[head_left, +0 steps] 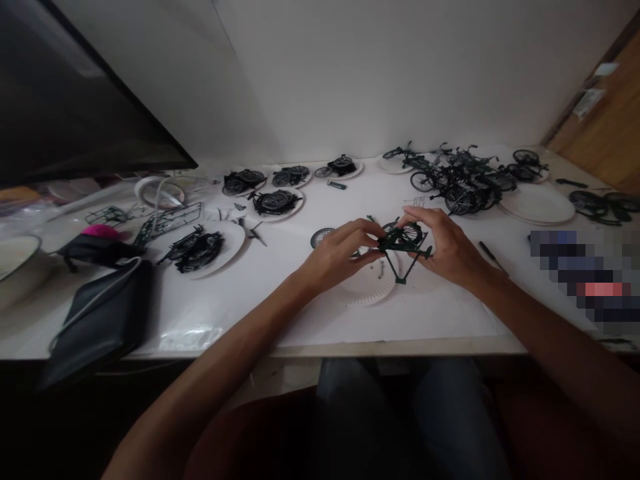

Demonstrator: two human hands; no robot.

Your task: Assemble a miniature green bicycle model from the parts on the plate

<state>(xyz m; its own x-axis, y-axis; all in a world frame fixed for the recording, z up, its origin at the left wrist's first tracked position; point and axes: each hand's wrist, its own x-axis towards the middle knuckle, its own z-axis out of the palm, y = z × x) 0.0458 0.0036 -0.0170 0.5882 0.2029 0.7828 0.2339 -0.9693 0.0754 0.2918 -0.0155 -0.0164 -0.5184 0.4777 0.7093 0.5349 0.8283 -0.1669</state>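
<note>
A dark green miniature bicycle (400, 243) is held between both hands above a white paper plate (370, 290). Its frame hangs down towards the plate, and a spoked wheel shows between the hands. My left hand (343, 250) pinches the bicycle from the left side, its fingers closed. From the right, my right hand (443, 243) grips it, with the thumb and fingers around the rear part. A spoked wheel (321, 237) shows just beyond my left hand; whether it is joined to the bicycle I cannot tell. Small bits lie on the plate.
A pile of assembled miniature bicycles (465, 177) stands at the back right near stacked paper plates (540, 203). Several plates with bicycle parts (195, 250) spread leftwards. A thin black tool (493, 257) lies by my right forearm. A black case (105, 307) overhangs the front edge.
</note>
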